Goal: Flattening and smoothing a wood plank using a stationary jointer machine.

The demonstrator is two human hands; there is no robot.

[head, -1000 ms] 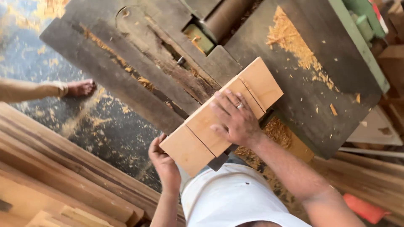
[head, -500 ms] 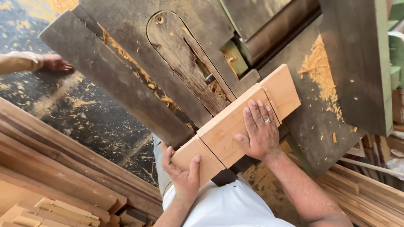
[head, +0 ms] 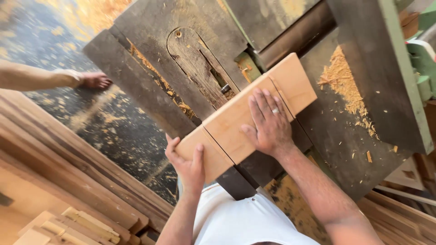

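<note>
A light wooden board [head: 229, 124] with dark lines drawn across it lies flat on the dark metal top of a table saw [head: 150, 41]. My right hand [head: 269, 122], a ring on one finger, presses palm-down on the board's middle. My left hand [head: 187, 164] cups the board's near end, thumb and fingers wrapped over its edge. The far end of the board rests against a long fence [head: 290, 36]. The wooden insert with the blade slot [head: 200, 68] lies just left of the board; no blade shows clearly.
Sawdust [head: 347, 90] lies piled on the table to the right and scattered on the dark floor [head: 118, 131]. Another person's bare foot [head: 93, 80] stands on the floor at left. Stacked planks [head: 68, 181] lie lower left, more timber [head: 408, 213] lower right.
The view has drawn closer and shifted. The board sits a little further along the table toward the fence. My left hand has gone from resting beside the near end to cupping it.
</note>
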